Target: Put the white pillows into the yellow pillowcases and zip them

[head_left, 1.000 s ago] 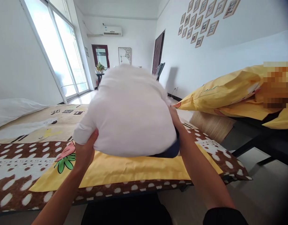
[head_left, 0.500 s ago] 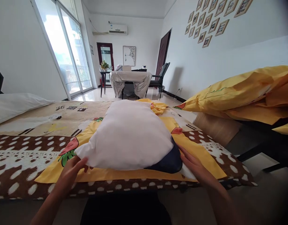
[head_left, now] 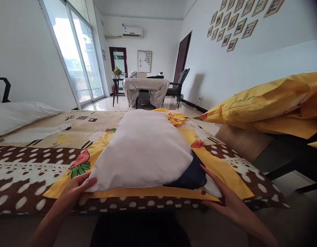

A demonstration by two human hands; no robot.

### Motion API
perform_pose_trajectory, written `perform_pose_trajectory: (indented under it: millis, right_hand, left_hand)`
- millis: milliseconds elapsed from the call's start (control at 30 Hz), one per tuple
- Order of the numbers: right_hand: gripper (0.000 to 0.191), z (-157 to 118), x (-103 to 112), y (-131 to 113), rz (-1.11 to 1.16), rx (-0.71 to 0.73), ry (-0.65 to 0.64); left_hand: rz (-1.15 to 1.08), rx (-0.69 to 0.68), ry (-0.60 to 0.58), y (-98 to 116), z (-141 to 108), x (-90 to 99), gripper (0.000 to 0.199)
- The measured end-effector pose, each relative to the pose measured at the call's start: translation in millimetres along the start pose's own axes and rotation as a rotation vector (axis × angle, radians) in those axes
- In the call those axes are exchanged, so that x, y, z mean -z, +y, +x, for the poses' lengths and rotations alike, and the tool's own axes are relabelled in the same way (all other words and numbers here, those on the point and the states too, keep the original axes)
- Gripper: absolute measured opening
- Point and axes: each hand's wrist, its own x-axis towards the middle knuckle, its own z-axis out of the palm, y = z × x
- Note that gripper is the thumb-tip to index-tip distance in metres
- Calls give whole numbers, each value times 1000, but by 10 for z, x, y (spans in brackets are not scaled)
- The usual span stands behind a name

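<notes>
A white pillow (head_left: 145,151) with a navy-blue corner (head_left: 189,173) lies on a flat yellow pillowcase (head_left: 225,175) printed with strawberries. My left hand (head_left: 77,185) pinches the pillow's near left corner between thumb and fingers. At the near right corner, my right hand (head_left: 225,195) has its thumb and fingers spread around the white tip (head_left: 212,187), fingertips against the navy part. Whether the right palm touches the tip I cannot tell. Under everything is a patterned brown and beige blanket (head_left: 45,175) on the bed.
Another white pillow (head_left: 24,115) rests at the left. Crumpled yellow fabric (head_left: 177,118) lies behind the middle pillow. To the right, a yellow strawberry-print bundle (head_left: 271,99) sits raised above a dark frame. A covered table (head_left: 145,84) and a black chair (head_left: 179,85) stand farther back.
The pillow's left corner has been drawn outward and straightened by my left hand. My right hand has moved slightly right and its thumb has spread away from the fingers.
</notes>
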Motion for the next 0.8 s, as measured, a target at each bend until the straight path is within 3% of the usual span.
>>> perform_pose_trajectory:
  millis: [200,333,433,500,633,800]
  right_hand:
    - [40,52,-98,138,-8,137,336]
    - [30,151,-91,39,38,127,507]
    - [23,224,-86,-38,67,123,621]
    - [21,254,-87,-58,124,129,648]
    - [21,269,-90,-42,225,151,613]
    - [18,272,-105,-10,254,182,600]
  left_hand:
    - [-87,-131,92,-33,-39,72,32]
    - [-121,-182,137,43,-83,107,52]
    - [-71,-230,150,86,-150,106,39]
    - [-24,-253,192,79,-212,78,35]
    - [128,-302,258,53,-306,-5,45]
    - [325,-382,387,2,-176,83,33]
